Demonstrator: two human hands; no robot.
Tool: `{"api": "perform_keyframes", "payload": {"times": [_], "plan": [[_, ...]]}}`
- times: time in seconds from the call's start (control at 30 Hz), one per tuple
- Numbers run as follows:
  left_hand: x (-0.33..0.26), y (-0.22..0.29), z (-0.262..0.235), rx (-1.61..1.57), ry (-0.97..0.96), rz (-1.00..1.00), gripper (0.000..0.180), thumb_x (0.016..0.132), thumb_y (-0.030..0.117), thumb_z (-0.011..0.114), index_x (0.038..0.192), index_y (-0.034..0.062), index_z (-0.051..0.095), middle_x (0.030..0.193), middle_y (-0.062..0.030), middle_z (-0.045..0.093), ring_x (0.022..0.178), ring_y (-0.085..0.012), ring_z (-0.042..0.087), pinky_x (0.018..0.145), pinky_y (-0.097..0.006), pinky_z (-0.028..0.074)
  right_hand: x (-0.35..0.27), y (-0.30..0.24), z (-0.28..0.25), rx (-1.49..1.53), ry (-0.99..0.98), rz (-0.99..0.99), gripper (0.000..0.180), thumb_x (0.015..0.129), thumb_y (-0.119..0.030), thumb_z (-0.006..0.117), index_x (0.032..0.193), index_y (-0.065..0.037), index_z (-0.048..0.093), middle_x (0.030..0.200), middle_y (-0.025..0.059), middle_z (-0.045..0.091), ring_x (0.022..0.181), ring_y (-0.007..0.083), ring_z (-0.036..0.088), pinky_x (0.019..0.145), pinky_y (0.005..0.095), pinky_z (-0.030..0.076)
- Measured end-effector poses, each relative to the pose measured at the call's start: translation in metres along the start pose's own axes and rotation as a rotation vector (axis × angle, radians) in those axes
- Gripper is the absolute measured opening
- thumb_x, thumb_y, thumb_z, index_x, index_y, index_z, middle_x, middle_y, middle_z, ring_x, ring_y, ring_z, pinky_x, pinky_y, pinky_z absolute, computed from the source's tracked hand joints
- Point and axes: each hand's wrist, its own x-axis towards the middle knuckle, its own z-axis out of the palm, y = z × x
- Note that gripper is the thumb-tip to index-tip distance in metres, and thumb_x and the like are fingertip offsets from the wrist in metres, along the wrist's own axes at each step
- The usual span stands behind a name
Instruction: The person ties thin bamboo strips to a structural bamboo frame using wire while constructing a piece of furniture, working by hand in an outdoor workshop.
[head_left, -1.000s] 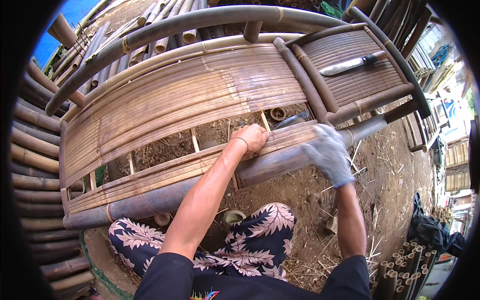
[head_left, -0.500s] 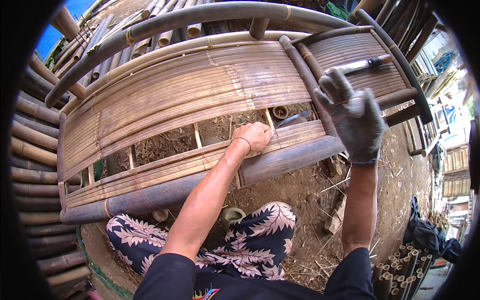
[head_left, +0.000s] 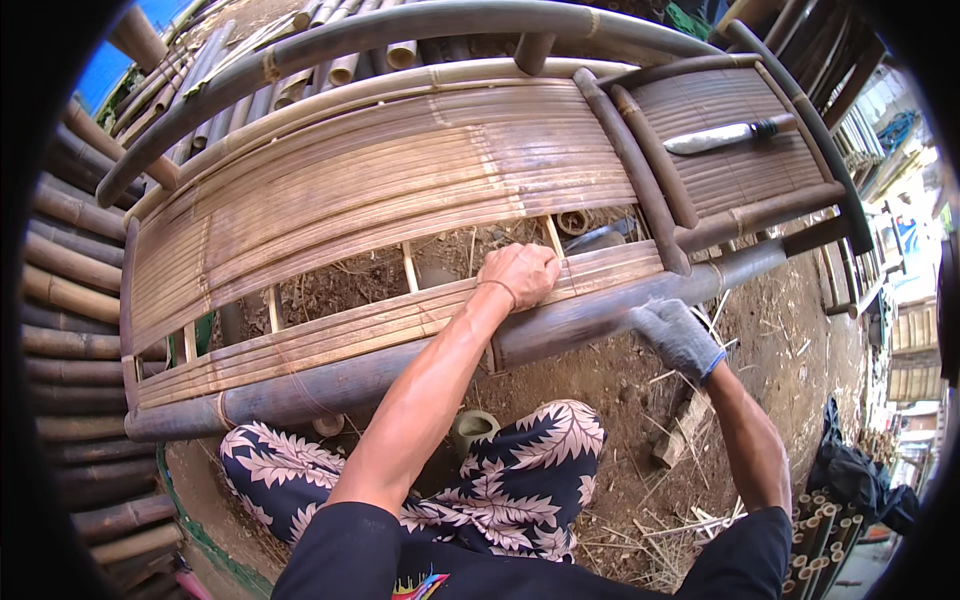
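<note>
Brown split bamboo, laid in long parallel strips, fills the broad slatted seat panel [head_left: 400,180] of a bench. Between it and a narrow band of matching bamboo slats [head_left: 310,343] along the near side runs an open gap, bridged by pale crosspieces [head_left: 410,268]. Band lies just behind a thick, dark round bamboo front pole [head_left: 330,382], in front of the seated person.

Hands: apart. Bare left hand [head_left: 522,272] curled into a fist over the band, near its right end; whether slat or cord sits inside the fingers is hidden. Right hand in a grey knitted glove [head_left: 677,335] at the front pole, well right of the left; finger closure blurred, cannot tell.

Thin reddish cord [head_left: 568,278] crosses the slats just right of the bare hand. Step judged to be lashing.

Method notes: left hand should press the slats flat and edge to edge, so none rides up. Pull best kept even, in line with the wrap; a jerk could skew the strips or snap cord. Seat each turn snugly beside the last.

Silver-bladed knife with a dark handle [head_left: 730,135] rests on the slatted side panel [head_left: 720,190], clear of both hands.
</note>
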Motion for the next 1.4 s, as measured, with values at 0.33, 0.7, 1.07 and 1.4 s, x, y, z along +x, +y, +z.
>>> {"api": "perform_keyframes", "payload": {"times": [0.33,0.7,1.07,1.4], "plan": [[-0.065,-0.037,-0.070,0.074,-0.076,0.534,0.023,0.086,0.012,0.062,0.108,0.0119,0.072,0.130,-0.0106,0.055,0.125,-0.0298,0.050,0.107,-0.042,0.042,-0.080,0.056,-0.002,-0.163,0.278,0.724,0.040,0.095,-0.034,0.061,0.096,0.004,0.071,0.112,0.0239,0.068,0.088,0.0342,0.069,0.083,0.0443,0.055],[-0.125,-0.066,-0.074,-0.088,0.162,0.521,0.014,0.094,0.014,0.065,0.103,0.0041,0.059,0.093,-0.0100,0.064,0.086,-0.0293,0.064,0.080,-0.042,0.053,0.027,-0.172,0.095,0.436,0.251,-0.264,0.059,0.087,-0.031,0.075,0.133,-0.001,0.054,0.101,0.0144,0.066,0.090,0.0253,0.066,0.079,0.0380,0.055],[-0.114,-0.123,-0.097,-0.064,0.356,-0.422,0.028,0.081,0.011,0.057,0.101,0.0106,0.077,0.103,-0.0142,0.074,0.099,-0.0319,0.070,0.092,-0.041,0.054,0.138,-0.116,0.033,-0.164,0.681,0.088,0.027,0.093,-0.029,0.063,0.093,-0.005,0.077,0.080,0.0153,0.074,0.070,0.0268,0.072,0.062,0.0401,0.057],[-0.073,-0.161,-0.088,-0.236,-0.027,-0.347,0.027,0.076,0.017,0.076,0.098,0.0022,0.076,0.087,-0.0141,0.074,0.080,-0.0184,0.066,0.074,-0.035,0.053,0.223,-0.160,0.106,0.030,-0.174,-0.533,0.020,0.078,-0.022,0.064,0.082,-0.005,0.074,0.079,0.0237,0.068,0.075,0.0407,0.067,0.070,0.0465,0.053]]}}
